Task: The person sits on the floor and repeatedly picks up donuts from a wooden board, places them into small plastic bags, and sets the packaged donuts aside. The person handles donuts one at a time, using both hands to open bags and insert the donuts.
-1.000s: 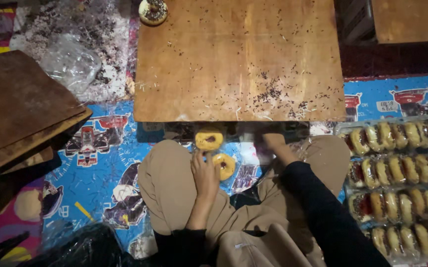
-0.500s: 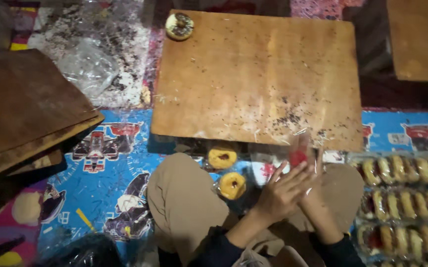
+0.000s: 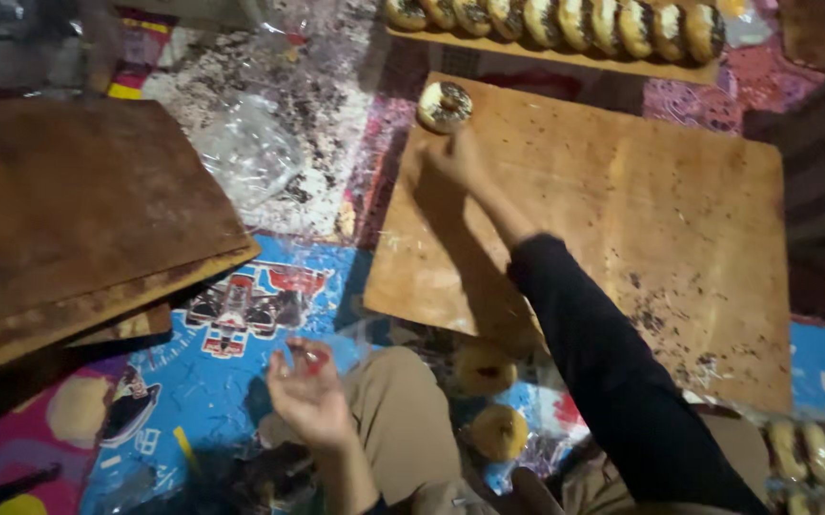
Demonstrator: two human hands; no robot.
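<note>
Right hand (image 3: 455, 157) touches doughnut (image 3: 445, 105) at board (image 3: 679, 238) corner.

View: one head-worn camera, looking steeply down from above the seated person.
Facing: forward over the knees toward the wooden board (image 3: 622, 219) at centre-right of the frame.
Nearness: close; lap at the bottom edge, floor mat (image 3: 241, 315) lower left.

The board (image 3: 622, 219) is tan wood flecked with dark crumbs. The doughnut (image 3: 445, 105) is pale with dark sprinkles. The mat (image 3: 231, 381) is bright blue with cartoon cars, pink and yellow patches. The sleeve (image 3: 612, 372) is black, the trousers (image 3: 403, 420) khaki.
</note>
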